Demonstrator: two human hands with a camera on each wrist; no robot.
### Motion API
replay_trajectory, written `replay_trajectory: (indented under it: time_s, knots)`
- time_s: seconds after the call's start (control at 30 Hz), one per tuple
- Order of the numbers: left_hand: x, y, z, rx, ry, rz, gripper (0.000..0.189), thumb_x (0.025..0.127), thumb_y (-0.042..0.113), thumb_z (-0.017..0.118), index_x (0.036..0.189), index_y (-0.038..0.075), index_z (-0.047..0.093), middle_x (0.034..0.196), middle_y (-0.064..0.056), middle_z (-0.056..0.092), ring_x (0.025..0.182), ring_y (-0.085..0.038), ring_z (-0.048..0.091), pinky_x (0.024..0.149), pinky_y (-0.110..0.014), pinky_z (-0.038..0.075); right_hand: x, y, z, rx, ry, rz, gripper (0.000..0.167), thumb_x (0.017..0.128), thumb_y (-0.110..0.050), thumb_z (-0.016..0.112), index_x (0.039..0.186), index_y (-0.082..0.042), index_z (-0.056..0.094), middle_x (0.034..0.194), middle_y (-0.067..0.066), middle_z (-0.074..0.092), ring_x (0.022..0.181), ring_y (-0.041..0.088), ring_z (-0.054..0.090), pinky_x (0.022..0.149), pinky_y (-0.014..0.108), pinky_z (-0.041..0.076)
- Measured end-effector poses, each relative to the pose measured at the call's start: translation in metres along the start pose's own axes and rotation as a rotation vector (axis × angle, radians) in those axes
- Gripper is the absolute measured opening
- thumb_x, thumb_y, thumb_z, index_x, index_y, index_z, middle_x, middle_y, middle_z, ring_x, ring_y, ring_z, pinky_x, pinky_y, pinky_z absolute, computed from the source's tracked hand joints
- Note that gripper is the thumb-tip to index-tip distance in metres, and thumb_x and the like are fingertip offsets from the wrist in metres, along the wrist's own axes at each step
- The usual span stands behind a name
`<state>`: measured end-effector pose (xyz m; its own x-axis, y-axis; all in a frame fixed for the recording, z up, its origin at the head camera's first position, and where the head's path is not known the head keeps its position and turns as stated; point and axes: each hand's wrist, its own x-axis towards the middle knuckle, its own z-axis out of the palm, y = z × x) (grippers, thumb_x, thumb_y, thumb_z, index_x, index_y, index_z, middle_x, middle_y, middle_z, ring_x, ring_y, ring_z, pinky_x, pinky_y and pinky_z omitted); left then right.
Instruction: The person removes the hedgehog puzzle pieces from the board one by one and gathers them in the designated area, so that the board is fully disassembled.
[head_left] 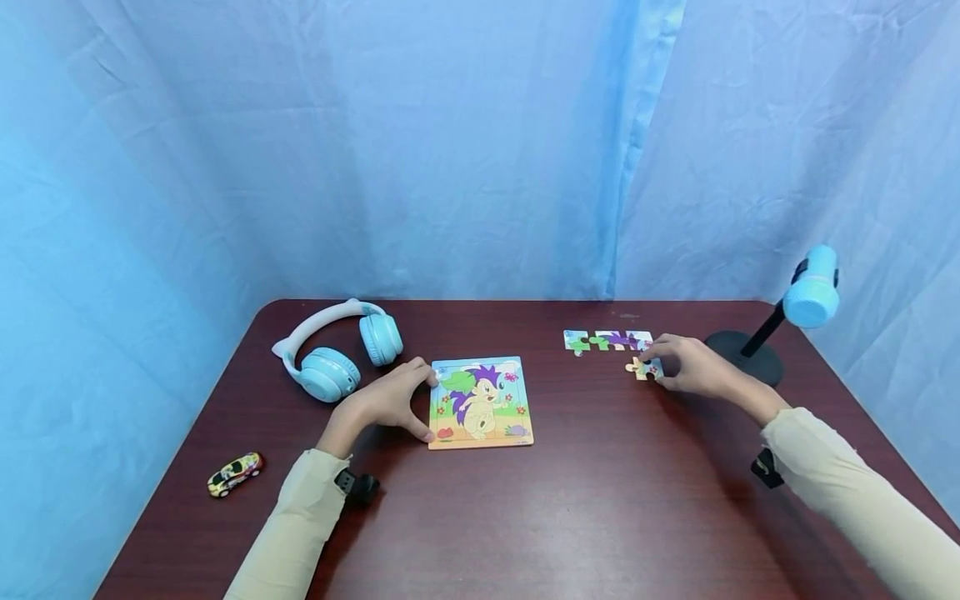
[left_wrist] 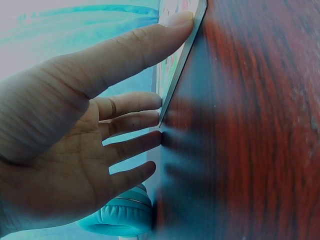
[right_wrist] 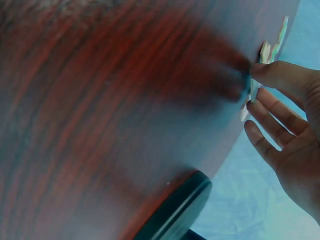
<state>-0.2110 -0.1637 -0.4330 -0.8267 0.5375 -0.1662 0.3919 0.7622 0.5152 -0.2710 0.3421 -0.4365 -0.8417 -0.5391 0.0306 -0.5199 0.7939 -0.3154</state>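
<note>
Partly, the right hand (head_left: 693,367) hides the knobbed piece (head_left: 641,368) it pinches, right of frame centre; the left hand (head_left: 388,397), its 4 fingers (left_wrist: 132,147) fairly straight, touches the flat, square puzzle (head_left: 480,404) mid-frame.

the square hedgehog jigsaw board (head_left: 482,403) lies flat, its bright picture showing a cream-bodied hedgehog with purple spines and a green leaf on its back, among red flowers, under blue sky and above orange ground. right of the board, slightly beyond its far edge, sits a loose row of interlocking-shaped jigsaw pieces (head_left: 613,339) printed in green, white and purple. nearer than that row, also right of the board, are a tan jigsaw piece (head_left: 637,367) and, just beside it, a partly hidden flower-printed jigsaw piece (head_left: 654,370) in pale blue.
</note>
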Motion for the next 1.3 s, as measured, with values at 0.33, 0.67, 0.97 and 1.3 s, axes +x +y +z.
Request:
replay_trajectory:
  time_s: [0.33,0.67,0.97,1.3]
  knots:
    - [-0.0004,-0.0019,-0.0004,-0.005,0.006,0.021,0.070,0.071,0.030,0.095,0.123,0.001,0.057,0.122,-0.011,0.054,0.118,-0.026,0.052,0.102,-0.044,0.047,0.0021,0.0082,0.0044,0.007,0.008,0.018,0.035,0.084,-0.001,0.078,0.117,-0.012,0.076,0.122,0.018,0.065,0.102,0.030,0.062,0.084,0.051,0.054]
    - [-0.0009,0.0004,0.0002,-0.005,0.005,0.006,0.072,0.071,0.030,0.095,0.124,0.001,0.057,0.120,-0.010,0.053,0.115,-0.025,0.052,0.100,-0.042,0.048,0.0023,0.0101,0.0040,0.014,-0.003,0.031,0.036,0.083,0.000,0.077,0.118,-0.011,0.075,0.119,0.016,0.066,0.098,0.027,0.061,0.080,0.046,0.053]
    - [-0.0010,0.0014,-0.0005,-0.007,0.008,0.003,0.073,0.070,0.030,0.095,0.124,0.001,0.057,0.120,-0.011,0.053,0.115,-0.027,0.052,0.100,-0.042,0.048,0.0013,0.0099,0.0028,0.013,0.001,0.032,0.037,0.084,0.000,0.077,0.118,-0.010,0.075,0.118,0.016,0.066,0.100,0.028,0.062,0.081,0.049,0.053]
    - [-0.0010,0.0017,-0.0004,-0.016,0.007,-0.009,0.072,0.071,0.030,0.095,0.124,0.002,0.056,0.120,-0.011,0.053,0.116,-0.027,0.051,0.100,-0.042,0.048,0.0011,0.0089,0.0021,0.009,0.009,0.033,0.035,0.084,-0.001,0.078,0.118,-0.009,0.075,0.119,0.018,0.067,0.106,0.033,0.063,0.089,0.058,0.053]
